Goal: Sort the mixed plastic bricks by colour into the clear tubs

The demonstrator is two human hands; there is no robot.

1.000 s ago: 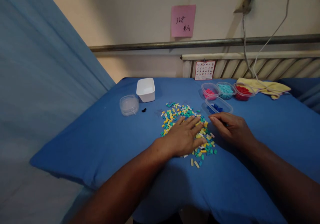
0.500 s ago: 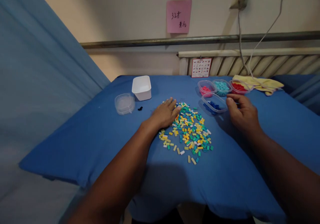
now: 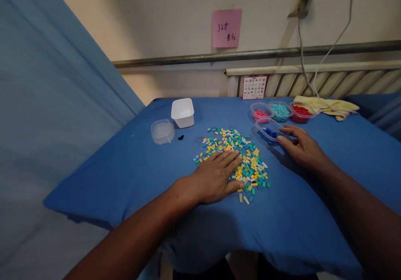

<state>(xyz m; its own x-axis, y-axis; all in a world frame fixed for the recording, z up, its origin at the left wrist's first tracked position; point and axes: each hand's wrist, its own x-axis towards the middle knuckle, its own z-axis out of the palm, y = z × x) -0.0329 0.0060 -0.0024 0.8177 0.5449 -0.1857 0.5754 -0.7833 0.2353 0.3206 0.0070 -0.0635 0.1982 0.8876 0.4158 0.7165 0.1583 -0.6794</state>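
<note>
Centrally, a loose spread of small toy building bricks [image 3: 250, 167], mixed in yellow, cream, green, blue and white, lay on a counter [image 3: 125, 175] draped in blue cloth. The left hand [image 3: 217, 175] rested palm down over the near left part of the spread, its fingers straight and slightly fanned; whether any brick was trapped beneath the palm could not be told. The right hand [image 3: 302, 146] was half curled beside a clear tub [image 3: 273, 124] of dark blue bricks [image 3: 270, 132], with thumb and forefinger a little parted at its near right rim; whether they gripped it was not clear. Behind that tub stood pink bricks [image 3: 260, 114], turquoise bricks [image 3: 280, 109] and red bricks [image 3: 301, 111], each lot in its own container, with a yellow cloth [image 3: 327, 104] at the far right. At left were a white container [image 3: 184, 122], a stack of clear lids [image 3: 163, 132] and a small black object [image 3: 181, 137]. The bricks appeared to be light, stiff, smooth plastic, unlikely to break but apt to slide or scatter under a flat palm; a single one would be best pinched across its long sides. The tub looked thin-walled and somewhat flexible, best held at the rim or by opposite walls.
</note>
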